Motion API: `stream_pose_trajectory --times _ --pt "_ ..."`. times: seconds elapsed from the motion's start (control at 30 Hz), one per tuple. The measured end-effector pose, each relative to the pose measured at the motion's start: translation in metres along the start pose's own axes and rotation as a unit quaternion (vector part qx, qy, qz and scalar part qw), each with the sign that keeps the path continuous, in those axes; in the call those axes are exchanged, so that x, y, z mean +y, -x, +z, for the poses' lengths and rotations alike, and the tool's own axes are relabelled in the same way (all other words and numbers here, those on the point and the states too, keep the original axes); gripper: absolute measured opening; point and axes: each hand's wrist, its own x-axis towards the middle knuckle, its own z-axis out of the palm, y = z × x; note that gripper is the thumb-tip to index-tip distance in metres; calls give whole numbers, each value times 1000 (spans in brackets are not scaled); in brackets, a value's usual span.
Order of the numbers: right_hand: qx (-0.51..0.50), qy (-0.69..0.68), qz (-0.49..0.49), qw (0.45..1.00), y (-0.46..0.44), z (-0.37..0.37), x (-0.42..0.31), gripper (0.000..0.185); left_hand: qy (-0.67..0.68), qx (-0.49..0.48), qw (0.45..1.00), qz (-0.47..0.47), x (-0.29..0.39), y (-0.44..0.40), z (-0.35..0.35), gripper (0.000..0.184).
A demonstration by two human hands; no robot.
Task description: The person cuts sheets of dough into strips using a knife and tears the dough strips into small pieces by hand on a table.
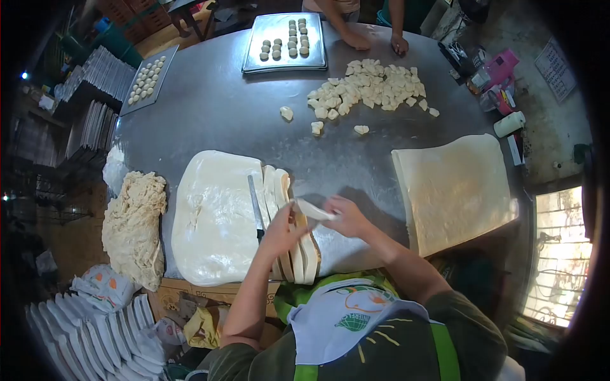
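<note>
Between my two hands a strip of dough (311, 209) is stretched, its right end pinched in my right hand (348, 217). My left hand (283, 232) has its fingers closed around the other end, above several cut dough strips (298, 260). Those strips lie side by side along the right edge of a big smooth dough slab (216, 216). On the slab rests a long knife (255, 200), blade pointing away from me and dark handle partly hidden near my left wrist.
A second flat dough slab (454, 190) lies on the right. Dough pieces (375, 86) are heaped farther back, near a co-worker's hands (399, 44). Trays with dough balls (284, 41) stand at the far side. A rough dough mass (135, 228) sits at the left edge.
</note>
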Motion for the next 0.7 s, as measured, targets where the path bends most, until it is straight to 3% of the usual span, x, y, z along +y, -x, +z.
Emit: stream_pose_trajectory --times 0.03,0.1,0.2,0.23,0.27,0.37,0.5,0.53,0.63,0.67,0.7 --pt "-10 -7 7 1000 27 -20 -3 25 -104 32 994 31 -12 8 15 75" --pt "35 -154 97 983 74 -59 -20 25 -307 92 943 90 -25 20 44 84" --pt "71 -235 97 965 127 -123 -27 24 -394 141 906 73 -11 27 76 80" --pt "132 -307 88 938 140 -140 -26 24 -436 164 883 63 -6 30 86 77" --pt "194 -378 79 902 151 -151 -27 26 -442 165 880 62 -8 32 96 77" --pt "203 -376 55 902 173 -178 -27 28 -508 -4 861 -25 -31 33 128 74" --pt "201 -366 47 907 184 -201 -16 30 -398 -80 913 48 14 63 173 62" --pt "204 -363 49 908 187 -202 -13 31 -400 -79 912 45 9 65 170 62" --pt "180 -369 65 909 196 -202 -11 32 -518 95 846 85 -31 66 140 52" --pt "169 -369 67 911 196 -203 -13 32 -521 97 843 91 -43 62 142 52" --pt "178 -369 62 910 196 -200 -16 32 -500 25 865 39 -59 63 143 48"
